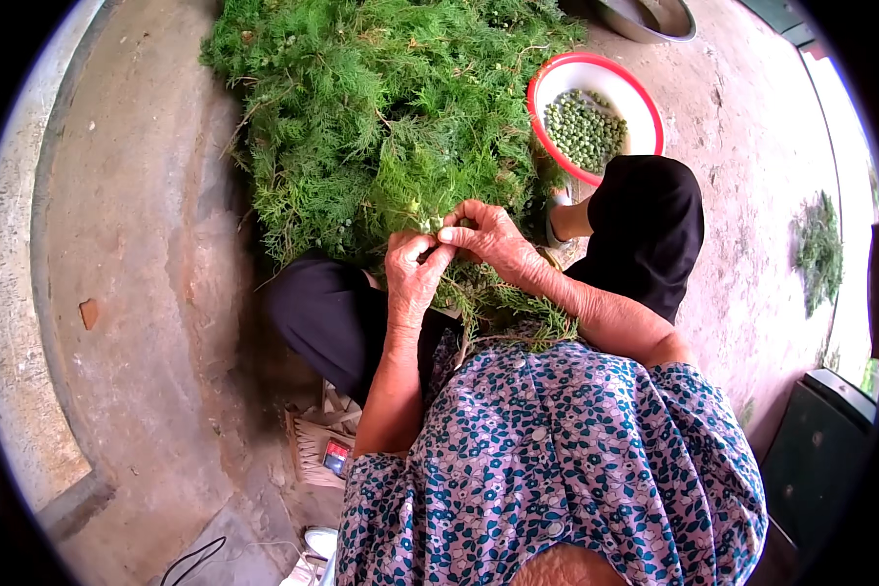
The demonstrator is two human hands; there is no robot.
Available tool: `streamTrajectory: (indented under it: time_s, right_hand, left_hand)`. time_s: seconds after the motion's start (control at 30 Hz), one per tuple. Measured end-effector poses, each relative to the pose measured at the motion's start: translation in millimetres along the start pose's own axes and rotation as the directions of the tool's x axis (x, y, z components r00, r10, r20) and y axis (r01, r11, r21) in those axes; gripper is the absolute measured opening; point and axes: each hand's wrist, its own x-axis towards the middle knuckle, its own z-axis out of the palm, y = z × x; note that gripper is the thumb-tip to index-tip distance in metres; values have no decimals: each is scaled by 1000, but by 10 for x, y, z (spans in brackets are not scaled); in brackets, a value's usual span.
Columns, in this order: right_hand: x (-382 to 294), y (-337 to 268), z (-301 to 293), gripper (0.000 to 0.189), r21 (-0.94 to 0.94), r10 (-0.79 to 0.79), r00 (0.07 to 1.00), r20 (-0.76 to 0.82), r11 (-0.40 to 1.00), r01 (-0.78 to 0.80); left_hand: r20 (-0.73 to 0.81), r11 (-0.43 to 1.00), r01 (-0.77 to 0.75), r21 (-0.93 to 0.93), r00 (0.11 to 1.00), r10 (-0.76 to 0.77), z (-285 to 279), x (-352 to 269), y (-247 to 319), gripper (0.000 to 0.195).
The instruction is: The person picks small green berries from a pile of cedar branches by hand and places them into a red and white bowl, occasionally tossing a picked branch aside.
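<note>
My left hand grips a green conifer sprig between thumb and fingers, just above my lap. A few pale green seed cones show at the fingertips. From the other side my right hand closes thumb and forefinger at these cones, its fingertips meeting the left ones; exactly what lies inside the pinch is partly hidden. Below the hands, more leafy conifer twigs rest across my lap. Beyond them spreads a large heap of cut conifer branches.
A white basin with a red rim holds many green cones, beyond my right knee. Further back stands a metal basin. A loose branch lies far right on the concrete floor. A woven seat with a small packet is at left.
</note>
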Motion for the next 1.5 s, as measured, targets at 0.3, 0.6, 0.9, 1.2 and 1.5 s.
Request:
streamTrajectory:
  time_s: [0.3,0.6,0.9,1.2,1.5]
  right_hand:
    - [-34,72,-86,25,71,105,993,46,992,-108]
    - [-38,8,-131,15,427,88,986,140,893,-140]
    - [18,59,-33,13,148,61,990,-125,988,-42]
    - [-21,61,-84,12,170,127,992,-11,978,-123]
    - [7,219,-250,7,588,137,971,198,776,-229]
  left_hand:
    - [113,764,330,-554,939,-324,61,-83,-77,12]
    - [114,876,315,-365,949,-294,24,-43,-29,11]
    - [60,885,349,-307,935,-348,58,-41,-11,18]
    - [126,673,389,-629,905,-406,105,-90,-33,11]
    - [176,558,460,-691,856,-487,118,-75,-18,8]
